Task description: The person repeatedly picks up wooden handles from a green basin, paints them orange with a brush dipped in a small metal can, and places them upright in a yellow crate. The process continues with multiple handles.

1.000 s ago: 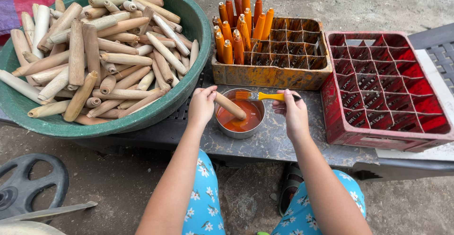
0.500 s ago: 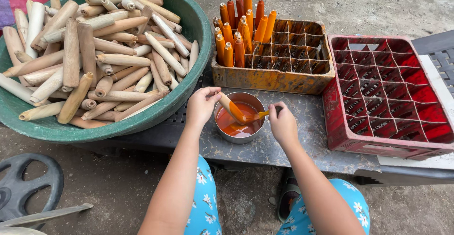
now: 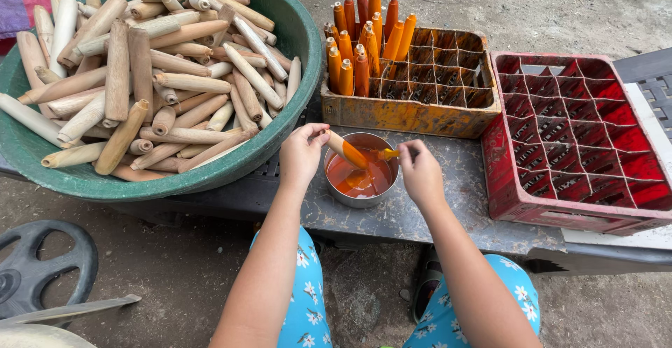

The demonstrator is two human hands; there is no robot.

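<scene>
Head view, looking down at a grey, paint-flecked worktop. The left hand is closed in a pinch on the bare end of a short turned wooden peg, held tilted so that its orange-stained lower end dips over a small round metal bowl of orange stain, which stands near the front edge of the worktop between the two hands. The right hand is closed narrowly on the handle of a small brush, whose orange-loaded tip touches the peg just above the liquid. Behind the bowl, toward the back edge, sits an orange-stained compartmented crate; a cluster of orange-coated pegs stands upright in its left-hand cells, the other cells holding none. Just beside it at the right end of the worktop lies a red plastic compartmented crate. At the left end, overhanging the edge, rests a large round green plastic basin heaped with unpainted pale wooden pegs. A black wheel-shaped object lies on the ground below.
</scene>
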